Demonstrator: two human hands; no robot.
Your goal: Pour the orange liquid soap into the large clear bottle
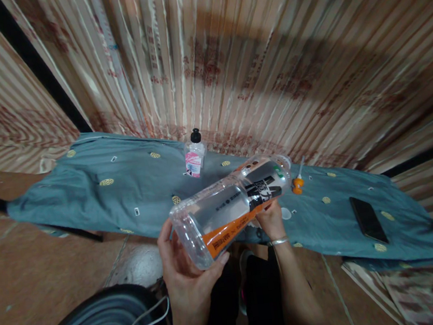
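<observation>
Over the blue cloth (126, 193), both hands gripped the uncapped clear bottle (231, 207) lying sideways, left hand (186, 275) at six o'clock, right hand (272, 221) near its mouth, so leftover liquid might have spilled.

Before you, a blue-grey cloth with small yellow dots (134, 193) is spread on the tiled floor (36, 266). On it stand a small clear black-capped bottle with a pink label (195, 157), an orange cap (297, 185) and a flat black phone (368, 219).
</observation>
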